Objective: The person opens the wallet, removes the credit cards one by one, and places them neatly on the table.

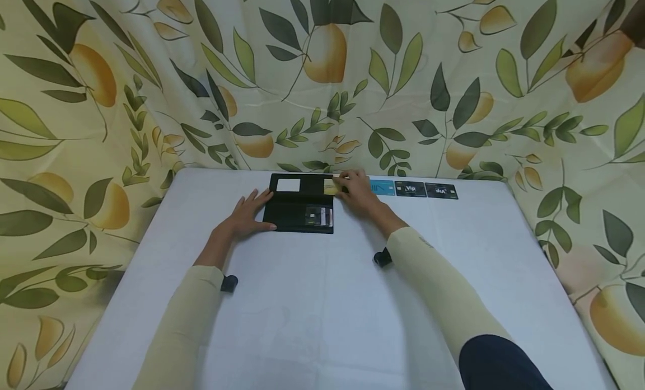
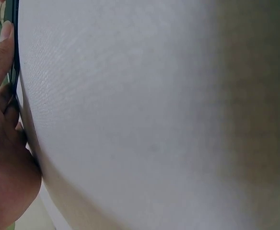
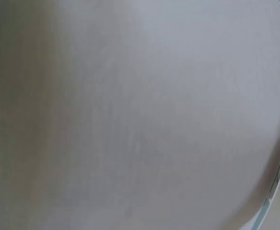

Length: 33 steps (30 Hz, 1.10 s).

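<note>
An opened black wallet lies flat near the table's far edge. Its upper half shows a white rectangle, and several cards stick up in a lower pocket. My left hand rests along the wallet's left side, fingers extended and thumb on the lower corner. At the upper right of the wallet, my right hand pinches a gold card, partly covered by the fingers. The left wrist view catches the left thumb against the wallet's edge; the right wrist view shows mostly tabletop.
To the right of my right hand, a blue card and two black Vip cards lie in a row. A white cloth covers the table. Behind stands a leaf-and-fruit patterned curtain.
</note>
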### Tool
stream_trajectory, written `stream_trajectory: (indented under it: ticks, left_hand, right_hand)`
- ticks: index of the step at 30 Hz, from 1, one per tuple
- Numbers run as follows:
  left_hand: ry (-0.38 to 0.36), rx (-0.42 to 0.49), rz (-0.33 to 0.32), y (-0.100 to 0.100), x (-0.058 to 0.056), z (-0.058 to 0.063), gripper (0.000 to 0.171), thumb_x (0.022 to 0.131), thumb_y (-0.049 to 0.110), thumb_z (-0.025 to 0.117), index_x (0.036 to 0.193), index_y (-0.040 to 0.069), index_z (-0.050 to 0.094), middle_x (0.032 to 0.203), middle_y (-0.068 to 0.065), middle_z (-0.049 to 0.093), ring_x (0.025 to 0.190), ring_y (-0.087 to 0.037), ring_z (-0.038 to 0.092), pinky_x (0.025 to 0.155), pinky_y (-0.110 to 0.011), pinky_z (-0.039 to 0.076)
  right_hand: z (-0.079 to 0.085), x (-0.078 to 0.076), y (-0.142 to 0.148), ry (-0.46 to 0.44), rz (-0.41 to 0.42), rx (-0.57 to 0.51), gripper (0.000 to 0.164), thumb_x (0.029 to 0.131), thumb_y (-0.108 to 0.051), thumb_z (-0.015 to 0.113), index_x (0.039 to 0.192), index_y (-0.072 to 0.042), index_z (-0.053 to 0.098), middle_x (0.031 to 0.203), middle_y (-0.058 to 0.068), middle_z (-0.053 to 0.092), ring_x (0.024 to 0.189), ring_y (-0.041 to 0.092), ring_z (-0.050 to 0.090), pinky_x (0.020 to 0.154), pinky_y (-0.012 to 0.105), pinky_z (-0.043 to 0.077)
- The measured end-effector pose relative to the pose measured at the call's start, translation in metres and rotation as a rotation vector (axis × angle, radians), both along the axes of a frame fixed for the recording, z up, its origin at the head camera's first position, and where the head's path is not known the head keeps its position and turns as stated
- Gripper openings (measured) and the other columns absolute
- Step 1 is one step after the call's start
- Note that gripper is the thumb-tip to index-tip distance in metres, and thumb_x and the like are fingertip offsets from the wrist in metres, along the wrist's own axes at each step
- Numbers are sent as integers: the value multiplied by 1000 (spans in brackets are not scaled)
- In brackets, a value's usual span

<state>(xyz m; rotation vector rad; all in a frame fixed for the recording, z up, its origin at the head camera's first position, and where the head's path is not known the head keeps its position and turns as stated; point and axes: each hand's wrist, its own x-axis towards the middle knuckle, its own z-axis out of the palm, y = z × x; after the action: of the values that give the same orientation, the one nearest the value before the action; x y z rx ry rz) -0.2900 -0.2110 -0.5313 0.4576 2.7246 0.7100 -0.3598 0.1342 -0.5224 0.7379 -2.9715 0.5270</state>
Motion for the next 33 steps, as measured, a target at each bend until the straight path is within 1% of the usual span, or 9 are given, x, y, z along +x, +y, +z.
stream_trajectory:
  ticks: [8,15,22,28,33]
  left_hand:
    - [29,2,-39,-1,2,1,100,76,59,69,152,22,15,158,3,6,143,-24,-6,113,-47,-6]
    - [25,17,-37,0,2,2,101,75,60,68,152,22,15,158,2,6,143,-23,-7,112,-47,-7]
    - [24,17,-32,0,3,5,100,76,59,69,152,22,16,158,1,6,143,-25,-6,112,-48,-6]
    - [34,33,-37,2,6,9,97,78,53,70,152,18,18,158,-2,8,143,-28,-5,112,-50,-5]
    - [28,33,-28,3,8,11,95,79,51,70,152,19,18,158,-1,7,143,-27,-5,112,-49,-5]
  right_hand:
    - [0,2,14,30,20,17,46,92,-26,63,135,-13,53,130,7,44,116,30,31,93,46,29]
    - [2,6,25,-4,-4,-8,48,92,-26,63,136,-13,52,133,7,42,118,29,29,96,45,28]
    - [1,11,36,-9,-24,-1,48,93,-29,60,139,-15,49,134,6,40,121,28,26,98,44,29]
    - [-2,18,44,9,2,-51,47,93,-25,61,137,-12,51,132,7,43,115,28,29,94,43,29]
    - [-5,23,49,31,30,-54,47,93,-26,60,137,-12,51,132,7,44,111,29,32,91,42,30]
